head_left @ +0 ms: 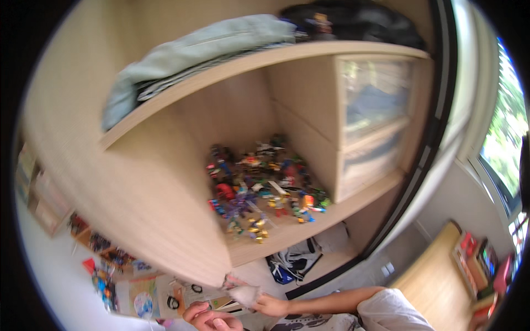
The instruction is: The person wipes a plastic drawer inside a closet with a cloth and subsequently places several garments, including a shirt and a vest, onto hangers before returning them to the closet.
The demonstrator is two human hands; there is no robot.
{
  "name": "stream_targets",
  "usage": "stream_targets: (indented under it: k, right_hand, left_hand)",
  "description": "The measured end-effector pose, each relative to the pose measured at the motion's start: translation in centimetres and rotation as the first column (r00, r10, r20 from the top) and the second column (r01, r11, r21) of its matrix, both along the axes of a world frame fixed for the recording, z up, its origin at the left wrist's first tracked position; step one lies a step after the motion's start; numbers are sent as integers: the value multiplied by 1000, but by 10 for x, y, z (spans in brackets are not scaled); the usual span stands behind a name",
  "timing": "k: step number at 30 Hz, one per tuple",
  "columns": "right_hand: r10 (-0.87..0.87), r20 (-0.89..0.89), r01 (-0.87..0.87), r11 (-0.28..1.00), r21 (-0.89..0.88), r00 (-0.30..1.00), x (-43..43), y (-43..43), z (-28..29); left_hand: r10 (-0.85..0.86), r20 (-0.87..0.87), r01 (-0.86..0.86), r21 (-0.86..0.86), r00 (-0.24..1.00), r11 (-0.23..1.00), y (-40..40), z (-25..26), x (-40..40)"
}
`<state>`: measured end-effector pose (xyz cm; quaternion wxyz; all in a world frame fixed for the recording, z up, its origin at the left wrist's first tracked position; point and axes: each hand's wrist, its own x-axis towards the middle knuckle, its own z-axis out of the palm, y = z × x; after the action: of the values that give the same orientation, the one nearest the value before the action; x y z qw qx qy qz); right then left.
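Observation:
My right hand (271,306) grips a pale grey, soft-looking cloth (245,294), which is blurred. A small pinkish piece shows at the cloth's far end, by the lower front corner of the cupboard's side panel (174,215). My left hand (212,317) is low in the picture, palm up with fingers loosely curled, and I see nothing in it. Beyond my hands, many small colourful toy figures (256,186) crowd a wooden cupboard shelf (252,250). A gold figure (258,230) stands near that shelf's front edge.
Folded light-blue fabric (198,45) and a black bag (364,25) lie on the upper shelf. Clear-fronted drawers (374,99) flank the figures. A grey-and-black bag (294,260) sits below. Left is a cluttered desk (165,283); right, a wooden surface (430,269) and a window (503,124).

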<state>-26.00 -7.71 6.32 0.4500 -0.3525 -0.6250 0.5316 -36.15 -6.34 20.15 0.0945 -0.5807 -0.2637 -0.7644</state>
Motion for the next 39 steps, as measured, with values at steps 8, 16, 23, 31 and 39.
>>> stream_targets:
  k: [8, 16, 23, 31, 39]
  right_hand:
    - [-258, 189, 285, 949, -133, 948, 177, -71, -6]
    - [-733, 680, 977, -147, -156, -2, 296, -309, -102]
    - [-418, 888, 710, -683, -169, -190, 220, -451, -211]
    - [-607, 660, 108, -767, -632, -443, 62, -443, -302]
    - [-247, 777, -370, -770, -520, -579, -102, -317, -366]
  left_hand:
    - [-208, -227, 198, -67, 951, 978, 0, 26, 125]
    - [-700, -494, 649, -308, 516, 696, -35, 2, 240]
    - [-822, -549, 551, -736, -149, 392, -64, -19, 329]
    - [-643, -511, 547, -820, -571, 166, -118, -13, 387]
    - [-385, -497, 543, -840, -778, -12, -125, -20, 401]
